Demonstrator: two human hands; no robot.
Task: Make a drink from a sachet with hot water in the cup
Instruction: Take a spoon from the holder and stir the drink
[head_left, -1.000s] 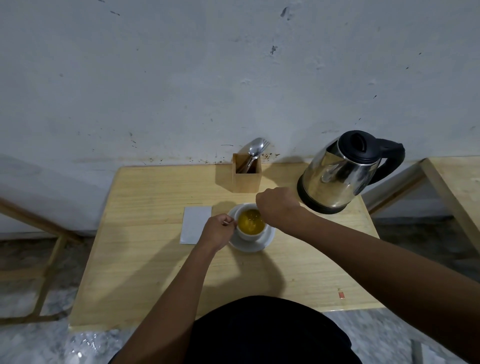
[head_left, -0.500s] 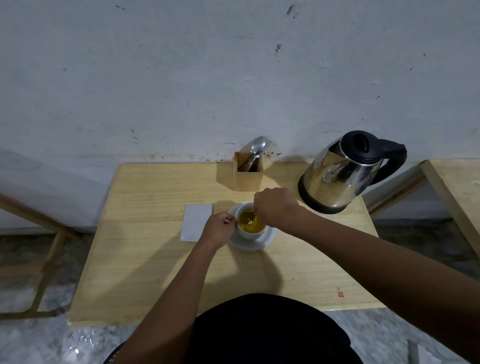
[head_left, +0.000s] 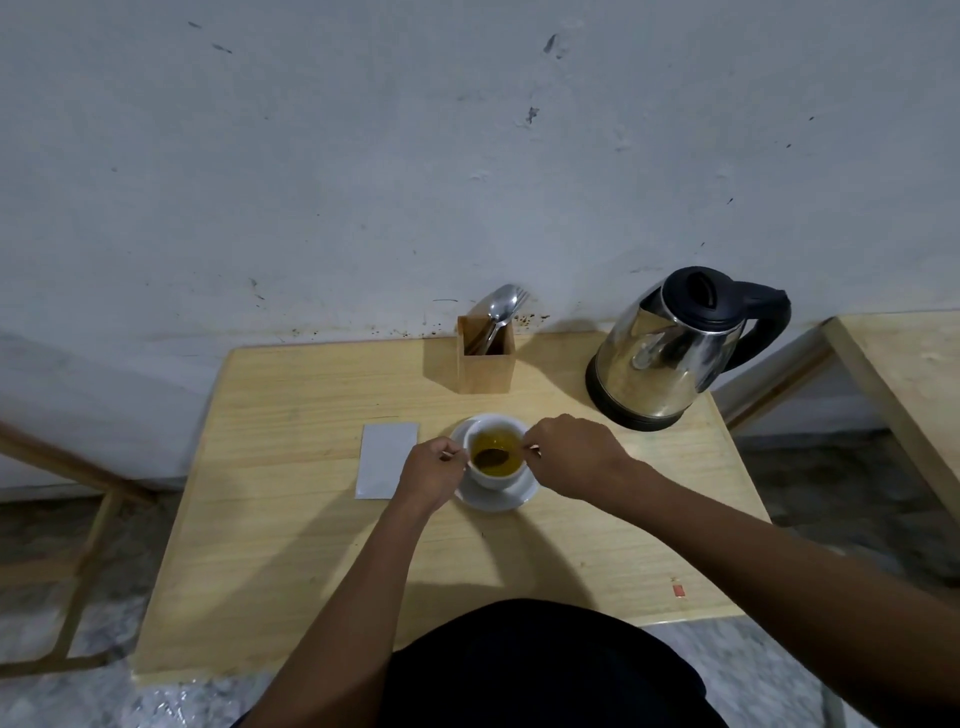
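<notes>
A white cup (head_left: 493, 480) of yellow liquid stands on a white saucer (head_left: 511, 500) mid-table. My left hand (head_left: 431, 473) is closed at the cup's left side, pinching what looks like its handle. My right hand (head_left: 571, 457) sits just right of the cup, shut on a spoon (head_left: 492, 457) whose dark bowl lies in the liquid. A white sachet (head_left: 387, 460) lies flat on the table left of my left hand.
A steel kettle (head_left: 670, 353) with a black lid and handle stands at the back right of the wooden table (head_left: 291, 545). A wooden cutlery box (head_left: 485, 364) with spoons and a fork stands by the wall. A second table (head_left: 914, 374) is on the right.
My right hand has shifted from above the cup to its right side, so the liquid and spoon bowl now show. My left hand stays at the cup's left side.
</notes>
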